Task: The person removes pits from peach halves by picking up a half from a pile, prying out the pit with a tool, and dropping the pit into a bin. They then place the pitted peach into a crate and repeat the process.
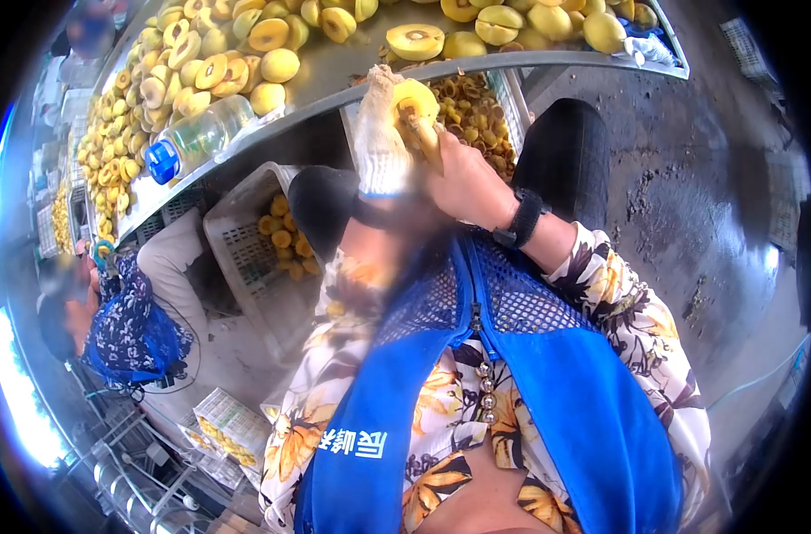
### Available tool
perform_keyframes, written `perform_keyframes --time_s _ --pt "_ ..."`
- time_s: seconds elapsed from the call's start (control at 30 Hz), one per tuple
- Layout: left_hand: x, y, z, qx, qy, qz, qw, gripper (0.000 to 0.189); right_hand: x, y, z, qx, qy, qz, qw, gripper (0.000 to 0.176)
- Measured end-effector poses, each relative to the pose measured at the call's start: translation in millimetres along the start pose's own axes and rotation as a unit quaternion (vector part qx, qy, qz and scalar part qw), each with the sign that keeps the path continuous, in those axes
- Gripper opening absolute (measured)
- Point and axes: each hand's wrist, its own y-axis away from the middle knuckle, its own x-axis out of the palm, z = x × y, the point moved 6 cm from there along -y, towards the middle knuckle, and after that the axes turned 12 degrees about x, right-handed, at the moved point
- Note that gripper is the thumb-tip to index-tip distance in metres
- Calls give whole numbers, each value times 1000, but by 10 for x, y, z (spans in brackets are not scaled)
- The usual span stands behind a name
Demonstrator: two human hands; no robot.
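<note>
My left hand [381,133], in a dirty white knit glove, is closed around a yellow peach half [414,94] at the edge of the metal table. My right hand [473,182], bare with a black watch on its wrist, grips a small tool with a yellowish handle [430,149]. The tool's tip meets the peach half's cut face; its exact shape is hidden. Just beyond my hands, more halved peaches [415,41] lie on the table.
Heaps of peach halves [211,71] cover the table [334,100]. A clear plastic bottle with a blue cap [201,133] lies near its edge. Below stand a crate of brownish peach scraps [472,111] and a white crate [232,233] with peach pieces. Another person [134,311] sits at left.
</note>
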Motion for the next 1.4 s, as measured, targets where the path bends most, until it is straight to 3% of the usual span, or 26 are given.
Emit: perform_keyframes --time_s 0.1,0.2,0.27,0.33,0.37,0.43,0.47,0.6,0.7,0.8,0.9,1.03,1.1,1.13,1.27,1.37,1.4 --pt "102 89 -16 -139 54 -12 989 36 30 26 27 30 -11 47 998 24" --pt "134 74 -11 -162 48 23 985 37 73 23 -3 62 -49 88 993 21" --pt "155 105 -145 -123 -25 16 992 40 88 22 -11 109 -82 123 983 19" --pt "205 118 -241 -38 -8 107 994 41 62 71 41 197 -159 201 946 17" --pt "189 71 -240 -5 -2 140 990 41 105 79 50 190 -173 213 942 18" --pt "73 100 -175 -42 28 62 997 40 157 114 38 183 -205 230 933 19" --pt "31 139 -139 -63 45 21 997 39 129 153 118 192 -155 235 940 19" --pt "45 188 -126 -89 63 -6 994 34 179 186 97 181 -148 223 946 17" --pt "0 164 -187 10 -70 20 997 32 123 221 107 189 -111 220 951 17" --pt "142 247 -307 33 -151 119 981 30 170 257 -1 192 -161 222 942 17" --pt "-12 187 -108 -58 -150 49 986 29 272 273 -148 200 -136 226 944 17" --pt "81 246 -154 -65 -187 53 979 27 250 352 -159 219 -196 222 930 15" --pt "167 308 -193 -71 -65 31 995 29 236 350 -194 208 -269 231 911 15" --pt "190 332 -207 -71 -2 19 997 30 239 331 -213 201 -279 240 908 16" --pt "-6 375 -150 -63 4 97 993 36 320 393 -192 189 -237 267 915 22" --pt "-123 392 -109 -34 -35 36 998 34 381 457 -190 210 -283 288 890 19" --pt "-136 407 -159 11 -91 15 996 30 367 488 -164 237 -283 297 881 16"
